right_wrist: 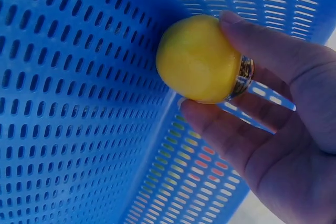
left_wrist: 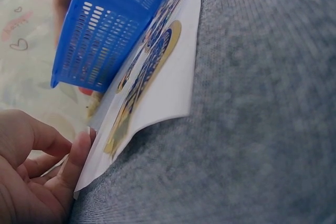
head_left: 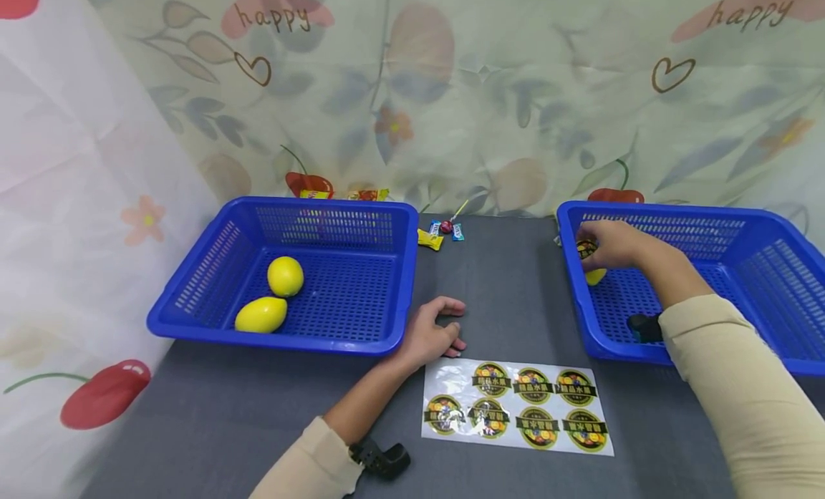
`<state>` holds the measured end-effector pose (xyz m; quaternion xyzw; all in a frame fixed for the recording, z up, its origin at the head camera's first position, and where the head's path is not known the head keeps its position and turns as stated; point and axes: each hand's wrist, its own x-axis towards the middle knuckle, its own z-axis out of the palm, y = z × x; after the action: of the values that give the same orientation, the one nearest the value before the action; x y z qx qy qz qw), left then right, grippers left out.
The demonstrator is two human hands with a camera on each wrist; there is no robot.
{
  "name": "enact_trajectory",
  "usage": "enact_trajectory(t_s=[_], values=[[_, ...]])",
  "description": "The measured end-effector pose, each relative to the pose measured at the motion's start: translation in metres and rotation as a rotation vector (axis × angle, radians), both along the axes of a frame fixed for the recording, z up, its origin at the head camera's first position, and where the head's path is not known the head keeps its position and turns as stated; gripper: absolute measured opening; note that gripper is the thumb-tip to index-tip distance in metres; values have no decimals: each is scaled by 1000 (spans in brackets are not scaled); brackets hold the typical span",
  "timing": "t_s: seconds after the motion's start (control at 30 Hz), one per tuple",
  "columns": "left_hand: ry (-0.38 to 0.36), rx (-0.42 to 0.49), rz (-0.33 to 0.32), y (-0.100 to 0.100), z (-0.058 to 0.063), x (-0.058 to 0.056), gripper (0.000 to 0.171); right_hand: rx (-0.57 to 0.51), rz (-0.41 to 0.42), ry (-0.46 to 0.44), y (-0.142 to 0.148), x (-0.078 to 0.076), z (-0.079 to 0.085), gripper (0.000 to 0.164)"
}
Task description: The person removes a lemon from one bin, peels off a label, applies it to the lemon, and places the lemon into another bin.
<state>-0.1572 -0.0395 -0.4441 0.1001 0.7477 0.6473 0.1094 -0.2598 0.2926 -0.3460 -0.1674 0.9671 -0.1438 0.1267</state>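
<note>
My right hand (head_left: 615, 245) reaches into the right blue basket (head_left: 728, 288) and grips a yellow lemon (right_wrist: 197, 59) between thumb and fingers. A round dark label (right_wrist: 244, 77) is stuck on the lemon's side facing the palm. The lemon is low in the basket, near its left wall. My left hand (head_left: 428, 333) rests on the table between the baskets, fingers loosely bent and holding nothing. Its fingertips lie right at the upper left edge of a white sticker sheet (head_left: 451, 377), which bears several round fruit labels. In the left wrist view one corner of the sheet curls up.
The left blue basket (head_left: 412, 270) contains two lemons, one rounder-looking lemon (head_left: 285, 276) behind another lemon (head_left: 261, 315). Small wrapped candies (head_left: 430, 240) and a red lollipop (head_left: 446, 227) lie near the back curtain (head_left: 490, 112). Dark grey cloth (head_left: 503, 298) covers the table.
</note>
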Motion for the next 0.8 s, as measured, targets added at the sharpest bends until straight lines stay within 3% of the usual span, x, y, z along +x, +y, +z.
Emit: enact_trajectory(t_s=[0.27,0.43,0.53,0.8], values=[[-1,-7,0,-1,-2,-1,33,-15,8,12,1,-1,2,55],[-7,-12,3,-1,-1,0,33,-48,30,18,5,1,3,41],[-9,-15,6,-1,0,0,33,-76,-2,-15,5,2,4,34],[-16,-21,11,0,1,0,33,-114,-88,-64,-1,1,5,36]])
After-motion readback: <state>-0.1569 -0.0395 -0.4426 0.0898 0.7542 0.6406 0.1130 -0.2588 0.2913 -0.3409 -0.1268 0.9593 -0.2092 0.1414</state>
